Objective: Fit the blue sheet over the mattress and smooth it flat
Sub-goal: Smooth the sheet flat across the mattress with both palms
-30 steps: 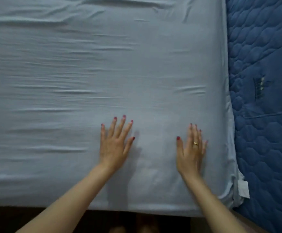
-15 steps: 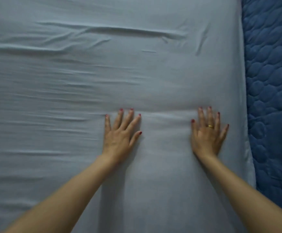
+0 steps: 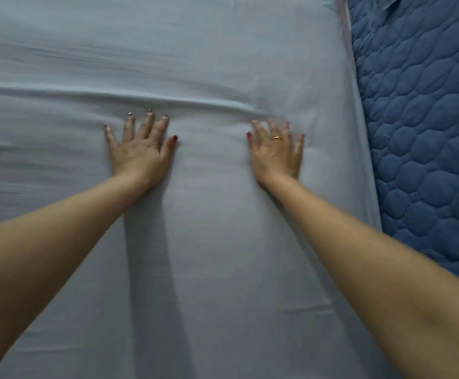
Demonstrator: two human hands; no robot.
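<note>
The pale blue sheet [image 3: 212,242] covers the mattress and fills most of the view. My left hand [image 3: 140,149] lies flat on it, palm down, fingers spread. My right hand [image 3: 277,153], with a gold ring, lies flat the same way nearer the sheet's right edge. Both arms stretch far forward. A long raised fold [image 3: 141,98] runs across the sheet just beyond my fingertips. Fainter creases lie to the left and beyond the fold. The sheet between my arms looks smooth. Neither hand holds cloth.
A darker blue quilted surface [image 3: 425,127] lies along the right side, next to the sheet's right edge [image 3: 359,132]. A small crease shows on the sheet near my right forearm.
Both hands have slid forward across the sheet, away from the near edge, which has left the view. The wrinkles ahead have gathered into one fold at my fingertips.
</note>
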